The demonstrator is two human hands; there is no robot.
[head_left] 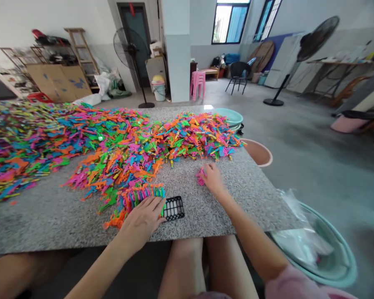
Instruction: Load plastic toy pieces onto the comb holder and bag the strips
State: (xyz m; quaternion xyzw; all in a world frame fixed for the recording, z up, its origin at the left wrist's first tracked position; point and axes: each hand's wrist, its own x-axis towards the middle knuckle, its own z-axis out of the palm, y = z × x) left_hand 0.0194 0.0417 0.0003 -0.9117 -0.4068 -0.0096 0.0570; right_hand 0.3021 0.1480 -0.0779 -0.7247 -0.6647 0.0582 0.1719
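Observation:
My left hand (145,218) lies with outstretched fingers over a row of small coloured plastic pieces (140,195), its thumb near a small black plastic basket (173,208). The pieces stand side by side in pink, green, blue and orange, and the hand covers part of them. The basket's visible end shows a bare lattice bottom. Farther right, my right hand (213,178) pinches a pink plastic piece (201,176) just above or on the stone tabletop; whether it is one or several, I cannot tell.
A large heap of coloured plastic pieces (187,135) spreads over the speckled table (199,220) and far to the left. Beyond the right edge stand a pink basin (263,153) and a green tub (345,257) with clear plastic bags (299,241). A standing fan (131,50) is behind.

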